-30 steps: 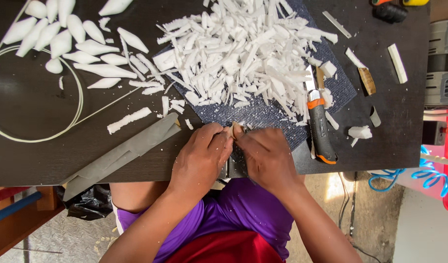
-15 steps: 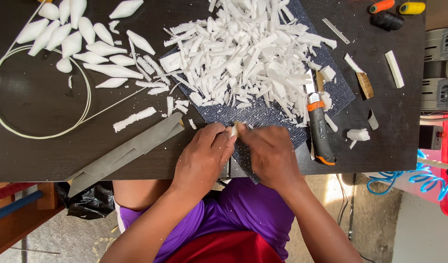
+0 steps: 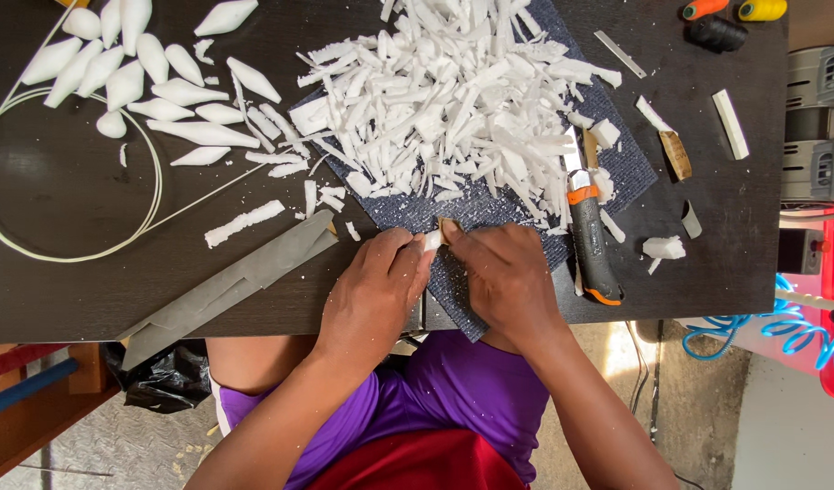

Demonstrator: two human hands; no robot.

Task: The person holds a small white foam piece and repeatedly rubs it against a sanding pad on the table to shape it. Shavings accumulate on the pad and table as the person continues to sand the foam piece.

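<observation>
The foam piece (image 3: 431, 240) sits pinched in your left hand (image 3: 378, 292), its white tip poking out just past the fingertips, over the near edge of the blue mat (image 3: 453, 281). Your right hand (image 3: 506, 277) is closed around a small tan pad (image 3: 449, 229), probably sandpaper, and presses it against that tip. Both hands are clenched on what they hold and touch each other at the work

This looks like the smoothing step: you are rubbing the tip into a taper like the finished shapes (image 3: 154, 82) laid out at the far left of the surface (image 3: 254, 299), inside and around the white hoop (image 3: 72, 254). How far the shaping has got you cannot tell, since your fingers hide most of the piece

The next move calls for a light stroke and a small turn of the piece between your left fingers, so the taper stays even all round. Keep the pressure low; foam this thin would likely snap or crumble

The knife (image 3: 591, 245) lies just right of your right hand, blade toward the heap of shavings (image 3: 453, 100). A grey sheath (image 3: 226, 286) lies to the left, and a rough foam strip (image 3: 245, 223) waits beyond it
</observation>
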